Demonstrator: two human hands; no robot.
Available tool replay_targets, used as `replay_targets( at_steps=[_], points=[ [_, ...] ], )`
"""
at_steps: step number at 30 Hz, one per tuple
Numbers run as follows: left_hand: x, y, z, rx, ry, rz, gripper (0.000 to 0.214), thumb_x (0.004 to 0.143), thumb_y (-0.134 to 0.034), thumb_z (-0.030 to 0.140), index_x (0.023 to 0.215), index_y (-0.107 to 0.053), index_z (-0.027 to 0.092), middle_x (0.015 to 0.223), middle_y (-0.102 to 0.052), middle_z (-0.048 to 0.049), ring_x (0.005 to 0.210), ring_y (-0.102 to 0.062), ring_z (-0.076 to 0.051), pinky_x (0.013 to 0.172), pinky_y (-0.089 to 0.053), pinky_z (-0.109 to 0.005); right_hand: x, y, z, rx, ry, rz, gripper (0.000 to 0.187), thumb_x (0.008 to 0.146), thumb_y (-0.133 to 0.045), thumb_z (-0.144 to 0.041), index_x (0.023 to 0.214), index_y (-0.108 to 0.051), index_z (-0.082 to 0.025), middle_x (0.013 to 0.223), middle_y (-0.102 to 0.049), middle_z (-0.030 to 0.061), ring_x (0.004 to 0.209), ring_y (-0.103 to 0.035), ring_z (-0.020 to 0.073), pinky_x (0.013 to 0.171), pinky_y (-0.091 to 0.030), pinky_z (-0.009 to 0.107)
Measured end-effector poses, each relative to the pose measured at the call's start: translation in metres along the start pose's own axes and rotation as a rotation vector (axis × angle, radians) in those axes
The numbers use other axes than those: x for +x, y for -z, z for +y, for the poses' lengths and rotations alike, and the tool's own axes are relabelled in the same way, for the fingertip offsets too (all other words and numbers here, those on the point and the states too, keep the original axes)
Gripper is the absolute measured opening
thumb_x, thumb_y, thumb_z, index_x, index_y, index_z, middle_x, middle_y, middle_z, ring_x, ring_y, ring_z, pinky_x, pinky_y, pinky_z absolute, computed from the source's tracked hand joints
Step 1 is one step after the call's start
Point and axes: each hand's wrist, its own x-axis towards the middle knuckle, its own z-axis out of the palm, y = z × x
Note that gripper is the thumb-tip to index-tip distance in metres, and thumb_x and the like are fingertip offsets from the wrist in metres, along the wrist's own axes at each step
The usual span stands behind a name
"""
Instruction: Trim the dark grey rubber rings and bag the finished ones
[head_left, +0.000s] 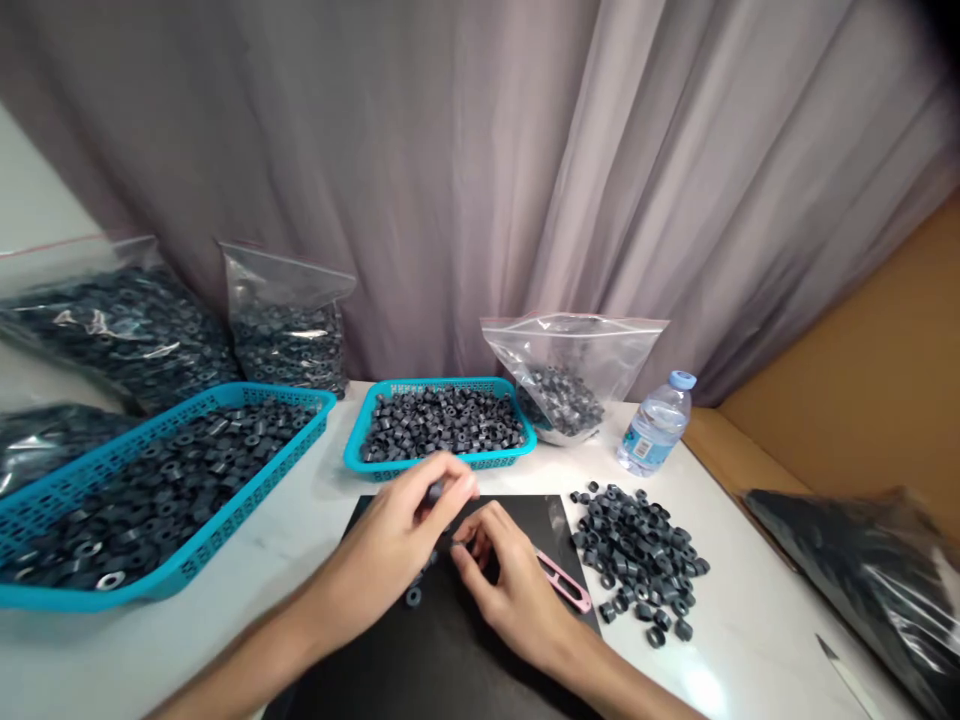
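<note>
My left hand (pixel 405 540) is over a black mat (pixel 450 650), its fingers pinched round a small dark grey ring (pixel 436 490). My right hand (pixel 510 580) rests on the mat beside it, fingers curled on a pink thread snip (pixel 566 583) and touching another small ring at its fingertips. One loose ring (pixel 413 597) lies on the mat below my left hand. A heap of grey rings (pixel 637 555) lies on the white table to the right of the mat.
Two turquoise baskets of rings stand behind, a small one (pixel 442 420) and a large one (pixel 150 490) at left. Clear bags of rings (pixel 570 375) (pixel 289 320) line the curtain. A water bottle (pixel 656 425) stands at right. A dark bag (pixel 870 560) lies far right.
</note>
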Motion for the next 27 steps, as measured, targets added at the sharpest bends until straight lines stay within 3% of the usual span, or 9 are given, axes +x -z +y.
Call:
replay_targets(
  at_steps=[4, 7, 10, 13, 17, 21, 24, 27],
  points=[
    [0.083, 0.001, 0.051, 0.479, -0.544, 0.156, 0.022, 0.101, -0.043, 0.032, 0.094, -0.061, 0.021, 0.089, -0.054, -0.0014, 0.079, -0.052, -0.017, 0.081, -0.039, -0.029, 0.002, -0.002, 0.002, -0.023, 0.028, 0.027, 0.010, 0.093, -0.055, -0.013, 0.097, -0.058, -0.021, 0.095, -0.058, 0.0025, 0.082, -0.056, 0.0159, 0.072, -0.048, 0.027],
    [0.148, 0.000, 0.073, 0.733, -0.625, 0.145, 0.026, 0.102, -0.037, 0.026, 0.107, -0.061, 0.017, 0.101, -0.056, -0.0066, 0.086, -0.055, -0.020, 0.083, -0.043, -0.033, 0.003, -0.002, 0.002, -0.035, 0.048, 0.043, 0.010, 0.092, -0.055, -0.012, 0.095, -0.058, -0.020, 0.093, -0.057, 0.0021, 0.081, -0.055, 0.0152, 0.072, -0.047, 0.027],
    [0.189, -0.002, 0.083, 0.827, -0.647, -0.009, 0.028, 0.101, -0.041, 0.028, 0.101, -0.066, 0.016, 0.099, -0.059, -0.0065, 0.083, -0.059, -0.019, 0.080, -0.045, -0.032, 0.002, -0.003, 0.002, -0.052, 0.088, 0.038, 0.012, 0.091, -0.055, -0.011, 0.097, -0.058, -0.021, 0.096, -0.057, 0.0028, 0.085, -0.056, 0.0158, 0.074, -0.047, 0.027],
    [0.201, -0.002, 0.090, 0.924, -0.666, -0.137, 0.029, 0.100, -0.046, 0.033, 0.099, -0.069, 0.016, 0.101, -0.061, -0.0067, 0.085, -0.061, -0.019, 0.079, -0.045, -0.031, 0.002, -0.006, 0.003, -0.064, 0.124, 0.031, 0.014, 0.091, -0.054, -0.010, 0.098, -0.058, -0.021, 0.097, -0.058, 0.0032, 0.085, -0.056, 0.0159, 0.073, -0.047, 0.026],
    [0.196, -0.009, 0.103, 1.048, -0.664, -0.265, 0.029, 0.099, -0.047, 0.030, 0.097, -0.072, 0.016, 0.104, -0.063, -0.0085, 0.092, -0.062, -0.021, 0.082, -0.045, -0.032, 0.002, -0.009, 0.005, -0.075, 0.157, 0.038, 0.014, 0.091, -0.054, -0.011, 0.100, -0.057, -0.021, 0.098, -0.058, 0.0039, 0.086, -0.058, 0.0162, 0.072, -0.048, 0.026],
    [0.193, -0.030, 0.120, 1.093, -0.638, -0.363, 0.027, 0.099, -0.050, 0.026, 0.117, -0.067, 0.016, 0.123, -0.062, -0.0112, 0.112, -0.057, -0.025, 0.092, -0.044, -0.035, 0.002, -0.009, 0.006, -0.109, 0.200, 0.018, 0.016, 0.090, -0.055, -0.012, 0.102, -0.056, -0.022, 0.101, -0.059, 0.0040, 0.092, -0.059, 0.0171, 0.077, -0.051, 0.027],
    [0.199, -0.048, 0.132, 1.088, -0.567, -0.418, 0.029, 0.099, -0.048, 0.021, 0.124, -0.062, 0.013, 0.132, -0.057, -0.0145, 0.123, -0.052, -0.026, 0.098, -0.044, -0.038, 0.002, -0.007, 0.004, -0.154, 0.226, -0.013, 0.017, 0.091, -0.055, -0.013, 0.104, -0.056, -0.023, 0.103, -0.060, 0.0043, 0.094, -0.060, 0.0180, 0.080, -0.052, 0.028],
    [0.208, -0.060, 0.138, 1.059, -0.438, -0.490, 0.024, 0.098, -0.053, 0.021, 0.119, -0.063, 0.015, 0.128, -0.062, -0.0117, 0.115, -0.059, -0.024, 0.096, -0.049, -0.042, 0.002, -0.005, 0.003, -0.199, 0.229, -0.050, 0.017, 0.091, -0.055, -0.013, 0.106, -0.056, -0.022, 0.105, -0.060, 0.0053, 0.096, -0.061, 0.0189, 0.080, -0.054, 0.029]
  ],
)
